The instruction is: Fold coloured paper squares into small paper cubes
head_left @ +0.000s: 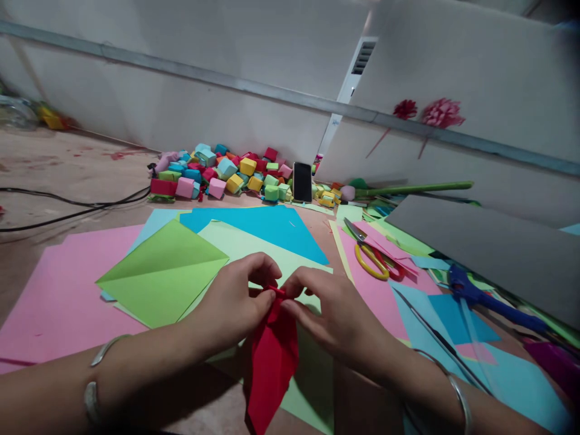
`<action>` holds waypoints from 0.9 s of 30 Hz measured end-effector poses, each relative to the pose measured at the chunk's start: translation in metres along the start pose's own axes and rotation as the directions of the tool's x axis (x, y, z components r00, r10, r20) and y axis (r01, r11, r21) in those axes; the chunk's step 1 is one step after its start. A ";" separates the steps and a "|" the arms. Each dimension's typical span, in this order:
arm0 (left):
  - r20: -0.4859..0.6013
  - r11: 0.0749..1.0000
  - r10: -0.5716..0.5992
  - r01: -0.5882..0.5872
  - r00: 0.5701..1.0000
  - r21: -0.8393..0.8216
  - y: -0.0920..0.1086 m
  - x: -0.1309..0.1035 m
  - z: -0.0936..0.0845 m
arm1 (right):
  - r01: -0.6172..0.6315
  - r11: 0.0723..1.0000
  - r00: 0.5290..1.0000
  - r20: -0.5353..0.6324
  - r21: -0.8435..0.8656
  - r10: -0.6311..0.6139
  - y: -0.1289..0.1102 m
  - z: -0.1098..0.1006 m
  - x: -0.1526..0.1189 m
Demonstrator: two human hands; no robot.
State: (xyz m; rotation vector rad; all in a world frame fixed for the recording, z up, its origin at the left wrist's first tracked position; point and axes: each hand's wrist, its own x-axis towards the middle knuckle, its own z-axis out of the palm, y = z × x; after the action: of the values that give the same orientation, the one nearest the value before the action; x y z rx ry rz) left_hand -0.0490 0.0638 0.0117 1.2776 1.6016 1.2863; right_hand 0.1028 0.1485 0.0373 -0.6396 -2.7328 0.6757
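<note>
A piece of folded red paper [274,362] hangs between my hands, its wide part pointing down toward me. Its narrow top end is pinched between thumb and fingers of my left hand [242,290]. On the other side of that end, my right hand [324,302] pinches the same red paper. Both hands are closed, with the fingertips almost meeting. Under them lie pale green sheets [312,386]. Just left of my left hand rests a bright green square [163,272] with a crease across it.
Pink sheets [81,284] and a blue sheet [263,226] spread over the table. A heap of small paper cubes [226,169] and a phone [302,182] stand by the wall. To the right lie scissors [371,260], a blue glue gun [493,299] and a grey board [493,248].
</note>
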 end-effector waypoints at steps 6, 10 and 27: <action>-0.021 0.975 0.149 -0.143 0.989 0.172 0.000 -0.005 0.000 | -0.046 0.994 0.999 -0.007 -0.102 0.045 0.004 0.008 -0.001; -0.001 0.928 0.254 -0.243 0.967 0.282 -0.006 -0.007 0.003 | 0.014 0.954 0.997 -0.067 -0.299 -0.035 0.008 0.015 -0.005; 0.033 0.937 0.217 -0.218 0.976 0.275 0.005 -0.007 -0.004 | 0.190 0.853 0.922 -0.209 -0.486 -0.325 0.005 0.022 -0.011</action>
State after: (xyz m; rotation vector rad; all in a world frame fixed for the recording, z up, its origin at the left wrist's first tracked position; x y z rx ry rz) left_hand -0.0490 0.0557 0.0170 1.6680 1.7216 1.2173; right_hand 0.1067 0.1390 0.0146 -0.3989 -2.6334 -0.1324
